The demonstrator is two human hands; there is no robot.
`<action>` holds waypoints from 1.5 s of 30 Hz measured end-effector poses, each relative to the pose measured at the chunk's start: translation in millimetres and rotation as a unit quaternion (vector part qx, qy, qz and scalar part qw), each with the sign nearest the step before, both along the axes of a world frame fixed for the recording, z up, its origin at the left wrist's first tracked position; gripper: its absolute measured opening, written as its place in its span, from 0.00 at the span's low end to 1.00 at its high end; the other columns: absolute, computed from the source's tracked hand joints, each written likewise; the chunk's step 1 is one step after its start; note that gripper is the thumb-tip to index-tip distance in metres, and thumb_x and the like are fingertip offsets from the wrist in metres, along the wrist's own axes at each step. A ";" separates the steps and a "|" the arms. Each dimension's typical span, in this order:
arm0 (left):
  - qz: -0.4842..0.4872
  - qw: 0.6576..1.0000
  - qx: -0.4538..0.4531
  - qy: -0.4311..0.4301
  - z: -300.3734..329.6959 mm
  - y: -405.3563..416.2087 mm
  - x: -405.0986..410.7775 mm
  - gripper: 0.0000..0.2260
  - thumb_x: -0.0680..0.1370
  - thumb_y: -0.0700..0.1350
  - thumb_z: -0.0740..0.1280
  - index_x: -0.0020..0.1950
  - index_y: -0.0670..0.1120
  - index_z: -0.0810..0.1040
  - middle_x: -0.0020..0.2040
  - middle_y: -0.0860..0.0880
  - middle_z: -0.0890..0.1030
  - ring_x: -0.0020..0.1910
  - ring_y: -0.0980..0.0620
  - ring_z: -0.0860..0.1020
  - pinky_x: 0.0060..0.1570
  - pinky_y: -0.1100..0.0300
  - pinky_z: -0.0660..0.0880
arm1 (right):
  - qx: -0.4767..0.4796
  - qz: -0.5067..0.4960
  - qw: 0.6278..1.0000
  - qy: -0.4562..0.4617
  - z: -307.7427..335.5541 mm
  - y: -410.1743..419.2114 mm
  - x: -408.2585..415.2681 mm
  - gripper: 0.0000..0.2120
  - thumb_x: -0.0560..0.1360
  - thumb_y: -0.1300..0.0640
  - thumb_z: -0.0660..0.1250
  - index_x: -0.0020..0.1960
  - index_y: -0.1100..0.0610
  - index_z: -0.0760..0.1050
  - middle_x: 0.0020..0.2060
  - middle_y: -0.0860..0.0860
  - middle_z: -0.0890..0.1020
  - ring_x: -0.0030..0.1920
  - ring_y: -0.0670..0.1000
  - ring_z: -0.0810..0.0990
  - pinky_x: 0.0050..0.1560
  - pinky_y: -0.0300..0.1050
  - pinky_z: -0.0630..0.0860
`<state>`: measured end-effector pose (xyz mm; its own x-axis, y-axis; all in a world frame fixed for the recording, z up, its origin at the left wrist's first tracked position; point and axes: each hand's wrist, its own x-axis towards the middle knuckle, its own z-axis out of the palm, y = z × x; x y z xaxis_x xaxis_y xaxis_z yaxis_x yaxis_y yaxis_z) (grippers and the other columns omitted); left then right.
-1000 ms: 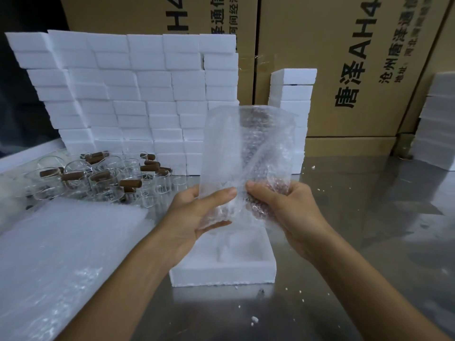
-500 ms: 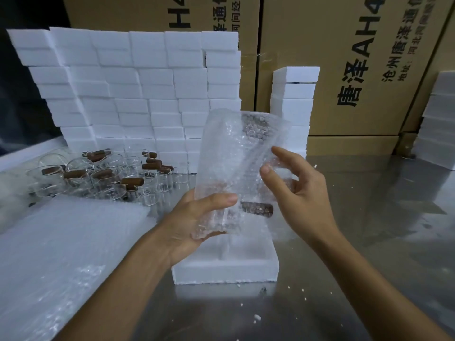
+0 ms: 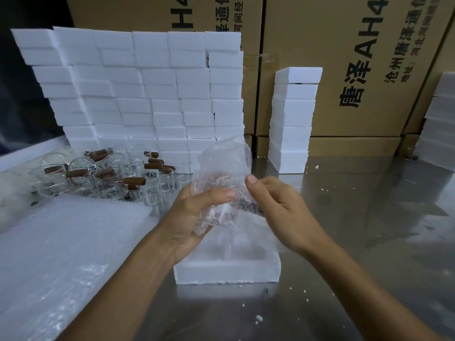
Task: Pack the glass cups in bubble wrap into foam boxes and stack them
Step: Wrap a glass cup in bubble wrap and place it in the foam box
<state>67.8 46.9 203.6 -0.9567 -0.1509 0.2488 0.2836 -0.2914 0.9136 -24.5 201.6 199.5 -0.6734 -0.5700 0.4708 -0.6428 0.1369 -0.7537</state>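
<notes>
At far left a flat stack of bubble wrap sheets (image 3: 61, 254) lies on the steel table (image 3: 369, 230). Behind it stands a cluster of glass cups (image 3: 103, 173) with brown handles, backed by a wall of stacked foam boxes (image 3: 147, 94). The left hand (image 3: 194, 217) is raised palm inward, thumb and fingers curled round a bubble-wrapped cup (image 3: 221, 188) held above the open foam box (image 3: 226, 269). The right hand (image 3: 280, 210) sits just beside it, thumb up, fingers bent and pinching the wrap's loose edge. Further right, a short column of foam boxes (image 3: 293, 119) stands before cardboard cartons (image 3: 332, 57).
</notes>
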 end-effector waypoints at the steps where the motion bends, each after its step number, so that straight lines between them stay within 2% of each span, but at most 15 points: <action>1: 0.008 1.000 -0.005 0.013 -0.2 0.0 -0.5 0.10 0.67 0.37 0.73 0.45 0.50 0.87 0.44 0.49 0.86 0.46 0.51 0.85 0.40 0.61 0.80 | -0.006 0.007 1.000 0.000 -0.7 -1.1 0.6 0.30 0.76 0.31 0.56 0.29 0.56 0.63 0.28 0.44 0.66 0.28 0.44 0.65 0.32 0.35 0.62; 4: 0.036 0.999 -0.005 0.039 -1.4 0.3 -1.7 0.12 0.65 0.40 0.75 0.47 0.51 0.86 0.45 0.49 0.86 0.48 0.50 0.85 0.42 0.60 0.80 | -0.056 0.022 0.998 -0.036 -3.3 -7.3 5.9 0.30 0.78 0.36 0.60 0.29 0.57 0.59 0.25 0.46 0.59 0.27 0.46 0.58 0.31 0.43 0.59; 8: 0.064 0.997 0.006 0.044 -4.3 2.2 -4.4 0.22 0.65 0.41 0.76 0.59 0.43 0.82 0.55 0.38 0.83 0.56 0.39 0.82 0.50 0.50 0.80 | -0.148 0.030 0.970 -0.188 -10.6 -15.7 12.3 0.29 0.78 0.39 0.65 0.23 0.52 0.65 0.21 0.43 0.63 0.22 0.44 0.63 0.26 0.36 0.66; 10: 0.058 0.997 0.005 0.041 -4.5 4.8 -3.6 0.25 0.66 0.41 0.76 0.62 0.39 0.79 0.60 0.34 0.81 0.59 0.35 0.80 0.54 0.47 0.79 | -0.163 0.041 0.951 -0.258 -13.0 -17.5 9.3 0.28 0.76 0.38 0.67 0.34 0.62 0.78 0.25 0.52 0.75 0.24 0.51 0.71 0.26 0.41 0.71; 12: 0.054 0.998 0.007 0.039 -1.9 6.6 -1.9 0.23 0.67 0.41 0.75 0.61 0.40 0.80 0.59 0.36 0.82 0.59 0.38 0.81 0.54 0.47 0.79 | -0.178 0.035 0.941 -0.286 -13.7 -18.4 6.2 0.34 0.75 0.37 0.68 0.51 0.72 0.76 0.41 0.67 0.82 0.36 0.68 0.78 0.40 0.59 0.80; 14: 0.081 0.996 0.017 0.033 3.0 3.7 -1.6 0.14 0.67 0.43 0.75 0.52 0.45 0.84 0.53 0.44 0.85 0.54 0.44 0.83 0.53 0.48 0.80 | -0.206 0.003 0.942 -0.266 -11.1 -18.1 4.7 0.37 0.75 0.37 0.68 0.51 0.75 0.72 0.41 0.64 0.79 0.37 0.63 0.73 0.42 0.59 0.74; 17: 0.173 0.984 0.037 0.032 13.9 -7.2 -1.2 0.04 0.68 0.45 0.75 0.41 0.49 0.83 0.42 0.50 0.84 0.43 0.53 0.82 0.47 0.55 0.76 | -0.241 -0.039 0.944 -0.221 -9.3 -13.3 -1.8 0.26 0.77 0.41 0.68 0.33 0.61 0.70 0.30 0.53 0.68 0.31 0.52 0.65 0.32 0.42 0.64; 19: 0.244 0.968 0.029 0.058 18.5 -16.9 2.0 0.08 0.68 0.46 0.74 0.44 0.47 0.80 0.41 0.49 0.84 0.41 0.52 0.82 0.44 0.56 0.74 | -0.245 -0.055 0.947 -0.201 -6.0 -9.7 -4.2 0.26 0.77 0.44 0.69 0.25 0.51 0.66 0.24 0.47 0.64 0.25 0.47 0.60 0.25 0.35 0.60; 21: 0.245 0.963 0.013 0.109 20.8 -19.5 6.1 0.11 0.70 0.46 0.70 0.49 0.43 0.80 0.46 0.45 0.84 0.46 0.47 0.82 0.46 0.54 0.75 | -0.250 -0.064 0.946 -0.196 -2.8 -8.5 -5.4 0.28 0.78 0.46 0.68 0.22 0.48 0.65 0.22 0.43 0.62 0.23 0.45 0.58 0.23 0.35 0.58; 25: 0.206 0.947 -0.168 0.181 18.5 -6.5 8.8 0.21 0.69 0.51 0.66 0.59 0.43 0.80 0.57 0.45 0.84 0.59 0.42 0.81 0.59 0.47 0.75 | -0.253 -0.073 0.945 -0.193 -1.2 -8.8 -5.1 0.28 0.78 0.46 0.68 0.22 0.49 0.64 0.22 0.42 0.61 0.23 0.45 0.58 0.23 0.35 0.58; 29: 0.233 0.872 -0.405 0.147 8.1 6.4 7.6 0.26 0.68 0.56 0.74 0.65 0.50 0.78 0.60 0.56 0.82 0.62 0.57 0.79 0.63 0.58 0.74 | -0.273 -0.065 0.942 -0.184 -0.3 -8.8 -2.6 0.23 0.77 0.47 0.69 0.26 0.50 0.67 0.22 0.44 0.67 0.22 0.44 0.63 0.23 0.34 0.61; 31: 0.245 0.839 -0.468 0.130 4.6 12.2 7.3 0.27 0.66 0.57 0.77 0.63 0.50 0.80 0.59 0.57 0.82 0.60 0.60 0.79 0.61 0.59 0.75 | -0.286 -0.062 0.942 -0.166 -0.6 -7.7 -0.8 0.22 0.77 0.46 0.69 0.30 0.55 0.69 0.22 0.44 0.69 0.23 0.43 0.65 0.24 0.34 0.64; 36: 0.253 0.816 -0.508 0.112 4.4 16.0 7.9 0.19 0.64 0.57 0.78 0.52 0.57 0.81 0.50 0.62 0.82 0.55 0.58 0.78 0.55 0.63 0.75 | -0.290 -0.067 0.948 -0.115 4.9 -8.4 3.3 0.23 0.76 0.45 0.68 0.30 0.57 0.67 0.21 0.41 0.69 0.23 0.41 0.66 0.27 0.31 0.64; 41: 0.188 0.811 -0.547 0.086 7.8 16.4 8.8 0.09 0.68 0.55 0.75 0.35 0.59 0.76 0.35 0.64 0.77 0.43 0.61 0.75 0.43 0.77 0.66 | -0.260 -0.051 0.963 -0.049 4.8 -10.1 8.9 0.23 0.74 0.43 0.67 0.30 0.58 0.67 0.23 0.44 0.68 0.26 0.43 0.65 0.28 0.34 0.65; 45: 0.164 0.822 -0.537 0.094 8.9 13.9 8.2 0.09 0.70 0.54 0.74 0.43 0.50 0.84 0.40 0.59 0.83 0.44 0.59 0.80 0.45 0.72 0.73 | -0.257 -0.048 0.963 -0.070 4.6 -10.8 8.1 0.23 0.74 0.41 0.66 0.31 0.57 0.68 0.24 0.45 0.68 0.26 0.44 0.66 0.29 0.35 0.66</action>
<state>75.9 60.9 212.5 -0.8382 0.0102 0.5452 0.3510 0.7752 0.5252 -16.4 190.8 204.1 -0.7883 -0.2190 0.5750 -0.5333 -0.2230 -0.8160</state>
